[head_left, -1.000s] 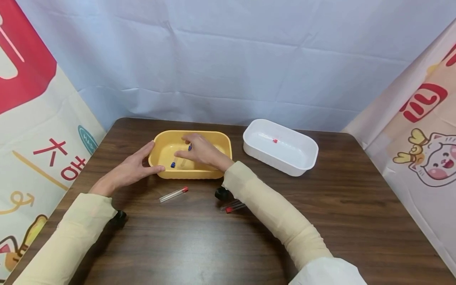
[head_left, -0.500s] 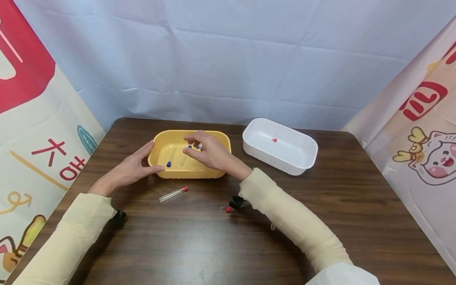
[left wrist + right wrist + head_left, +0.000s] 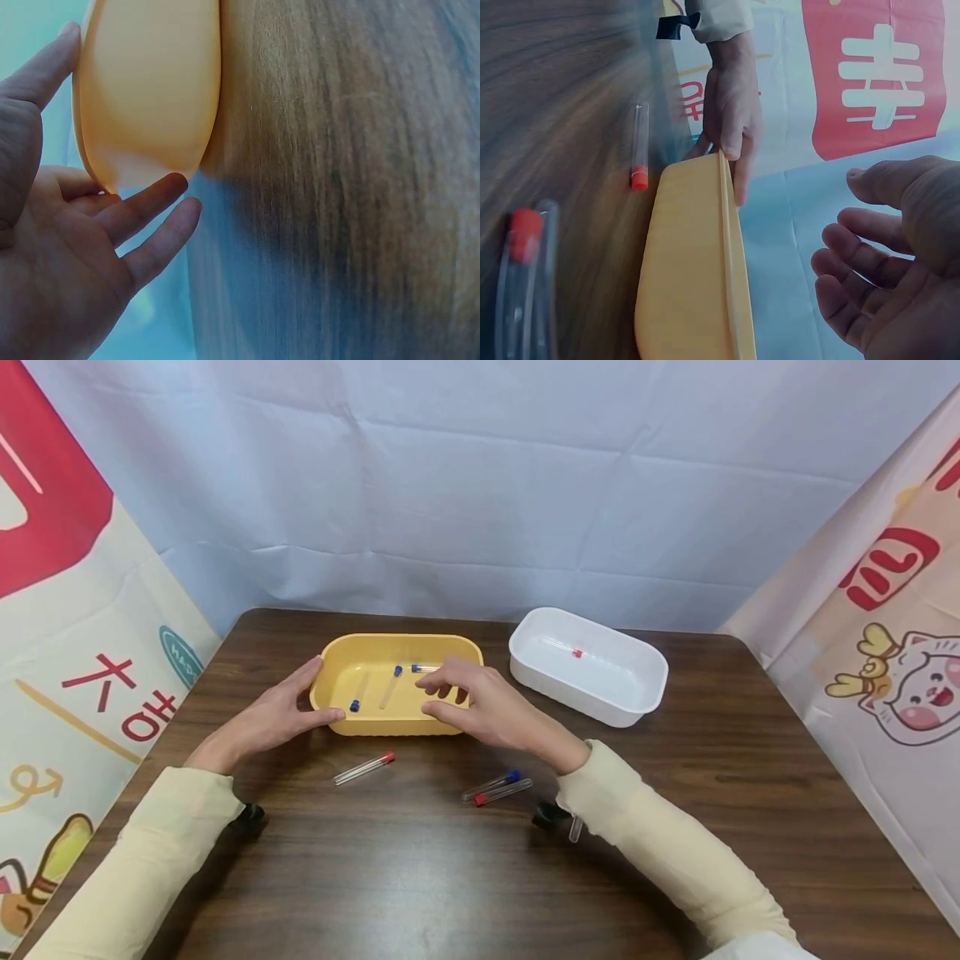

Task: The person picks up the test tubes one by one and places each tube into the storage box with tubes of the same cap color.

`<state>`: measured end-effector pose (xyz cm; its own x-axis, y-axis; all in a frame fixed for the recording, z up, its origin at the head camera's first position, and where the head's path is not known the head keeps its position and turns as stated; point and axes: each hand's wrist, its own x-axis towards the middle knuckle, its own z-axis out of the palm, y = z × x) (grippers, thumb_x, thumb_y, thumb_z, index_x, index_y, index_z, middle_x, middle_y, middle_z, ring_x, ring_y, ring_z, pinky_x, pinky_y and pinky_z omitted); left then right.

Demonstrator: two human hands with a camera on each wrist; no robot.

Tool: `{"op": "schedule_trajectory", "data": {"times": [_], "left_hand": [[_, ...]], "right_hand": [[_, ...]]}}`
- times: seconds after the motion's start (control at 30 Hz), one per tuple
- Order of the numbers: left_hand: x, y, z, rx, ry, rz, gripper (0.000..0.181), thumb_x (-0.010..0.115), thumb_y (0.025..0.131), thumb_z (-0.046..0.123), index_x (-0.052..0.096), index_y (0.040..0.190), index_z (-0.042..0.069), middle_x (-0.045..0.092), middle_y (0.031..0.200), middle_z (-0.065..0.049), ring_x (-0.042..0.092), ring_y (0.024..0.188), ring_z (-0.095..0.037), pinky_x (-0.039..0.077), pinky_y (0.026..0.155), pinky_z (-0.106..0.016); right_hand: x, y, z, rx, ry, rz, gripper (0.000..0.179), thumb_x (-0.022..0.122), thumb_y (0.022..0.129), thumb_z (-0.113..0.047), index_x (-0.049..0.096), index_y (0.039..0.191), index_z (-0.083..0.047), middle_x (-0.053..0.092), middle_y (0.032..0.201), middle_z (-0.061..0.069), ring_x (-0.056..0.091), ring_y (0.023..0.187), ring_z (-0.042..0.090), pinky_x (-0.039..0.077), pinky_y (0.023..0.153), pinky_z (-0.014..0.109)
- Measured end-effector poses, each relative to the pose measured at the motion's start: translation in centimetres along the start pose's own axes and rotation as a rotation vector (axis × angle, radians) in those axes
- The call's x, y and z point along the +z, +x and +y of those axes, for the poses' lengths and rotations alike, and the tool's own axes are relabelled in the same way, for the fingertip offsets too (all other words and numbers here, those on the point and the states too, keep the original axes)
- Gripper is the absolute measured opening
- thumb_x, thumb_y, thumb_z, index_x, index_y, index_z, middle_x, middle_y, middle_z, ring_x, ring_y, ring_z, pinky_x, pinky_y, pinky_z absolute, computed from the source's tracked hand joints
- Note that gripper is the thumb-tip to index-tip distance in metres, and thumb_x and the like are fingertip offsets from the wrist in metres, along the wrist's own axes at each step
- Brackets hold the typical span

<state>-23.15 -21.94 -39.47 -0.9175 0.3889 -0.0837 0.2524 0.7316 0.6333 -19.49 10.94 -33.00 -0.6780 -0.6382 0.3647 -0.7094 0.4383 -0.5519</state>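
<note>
My left hand holds the left end of a yellow plastic bin, its thumb at the front rim and its other fingers around the end. Inside the bin lie three blue-capped test tubes; my right hand partly covers the rightmost. Over the bin's right side hovers my right hand, its fingers loosely bent with nothing between them, as the right wrist view also shows. On the table in front are a red-capped tube and, farther right, a blue-capped tube beside a red-capped one.
A white plastic bin stands to the right, with a red-capped tube inside. A clear tube end shows beneath the right sleeve; its cap is hidden. The wooden table ends at a hanging cloth behind.
My right hand has drawn back to the right from inside the yellow bin, uncovering the blue-capped tubes, one of which was released. My left hand stays at the bin's end.
</note>
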Motion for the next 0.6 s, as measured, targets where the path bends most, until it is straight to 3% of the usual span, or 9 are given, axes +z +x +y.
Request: {"op": "schedule_trajectory", "data": {"times": [0.27,0.6], "left_hand": [[0.1,0.2,-0.1,-0.004,0.01,0.001,0.105,0.061,0.078,0.062,0.002,0.15,0.014,0.001,0.155,-0.003,0.008,0.14,-0.028,0.016,0.107,-0.054],[0.0,0.1,-0.1,-0.019,0.004,-0.002,0.105,0.059,0.077,0.065,0.002,0.151,0.016,0.001,0.155,-0.002,0.008,0.14,-0.027,0.016,0.107,-0.055]], "right_hand": [[-1.4,-4.0,0.5,0.017,-0.01,-0.008,0.025,0.07,0.085,-0.022,0.066,0.108,-0.013,0.061,0.096,-0.012,0.056,0.084,0.008,0.049,0.066,0.026],[-2.5,-7.2,0.7,0.078,-0.035,-0.055,0.029,0.07,0.085,-0.025,0.064,0.112,-0.018,0.059,0.099,-0.015,0.056,0.088,0.01,0.049,0.067,0.03]]}}
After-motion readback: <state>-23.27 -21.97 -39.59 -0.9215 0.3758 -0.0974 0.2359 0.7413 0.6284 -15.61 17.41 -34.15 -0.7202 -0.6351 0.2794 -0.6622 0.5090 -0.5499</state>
